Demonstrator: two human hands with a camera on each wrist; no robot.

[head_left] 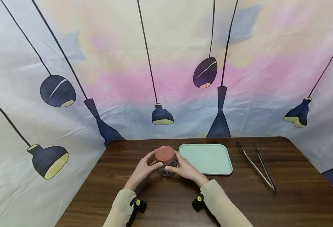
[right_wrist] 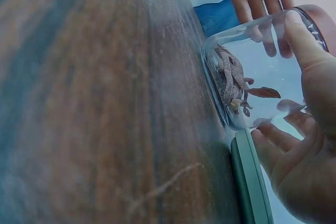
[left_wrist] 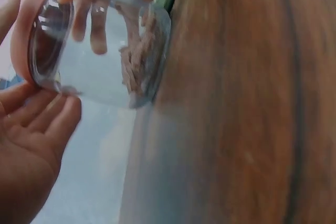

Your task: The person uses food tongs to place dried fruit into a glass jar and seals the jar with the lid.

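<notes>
A clear jar (head_left: pixel 167 171) with a reddish-brown lid (head_left: pixel 165 154) stands upright between both hands, its base right at the tabletop. Brown, dried-looking shrivelled pieces (left_wrist: pixel 140 59) lie at its bottom. My right hand (head_left: pixel 187 168) grips the jar's side, thumb (right_wrist: pixel 307 45) in front and fingers around the back. On the other side, my left hand (head_left: pixel 143 168) touches the jar just below the lid with fairly straight fingers (left_wrist: pixel 50 116), its thumb spread away from the glass.
A mint-green tray (head_left: pixel 206 159) lies just behind and to the right of the jar. Farther right, metal tongs (head_left: pixel 258 168) rest spread apart on the dark wooden table (head_left: pixel 166 208). A cloth (head_left: pixel 112 63) printed with hanging lamps covers the wall behind.
</notes>
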